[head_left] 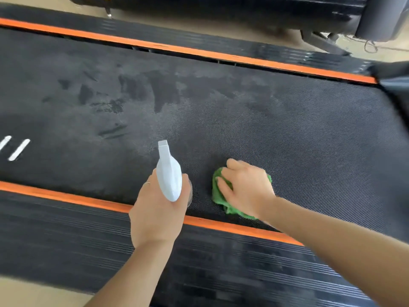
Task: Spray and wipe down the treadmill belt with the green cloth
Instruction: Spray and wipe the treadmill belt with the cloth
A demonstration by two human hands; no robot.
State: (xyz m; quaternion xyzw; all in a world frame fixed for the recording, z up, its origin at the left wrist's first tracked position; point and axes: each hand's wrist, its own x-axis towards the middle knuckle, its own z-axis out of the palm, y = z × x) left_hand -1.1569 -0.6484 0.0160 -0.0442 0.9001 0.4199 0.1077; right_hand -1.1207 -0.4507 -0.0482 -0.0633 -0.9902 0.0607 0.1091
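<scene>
Two hands were in shot, one cloth, one bottle. The left hand was wrapped around a white spray bottle, fingers curled round its neck, nozzle pointing away across the treadmill belt. Couldn't tell if a finger was actually on the trigger, the sprayer head hid that part. The bottle hung over the near edge of the belt, just beside the other hand.

The right hand was lying flat on top of the single green cloth, fingers fairly straight and spread, pressing it onto the belt rather than gripping it. The cloth was bunched up, poking out on the left of the palm and a bit behind the wrist, close to the near orange stripe.

Belt itself was black and textured, with darker wet-looking smears toward the far left and a paler misty patch ahead of the nozzle. Two orange stripes ran along it, the second one on the far side. Two short white marks sat at the left edge. Ribbed black side rails flanked both stripes, the near rail being under the forearms.
</scene>
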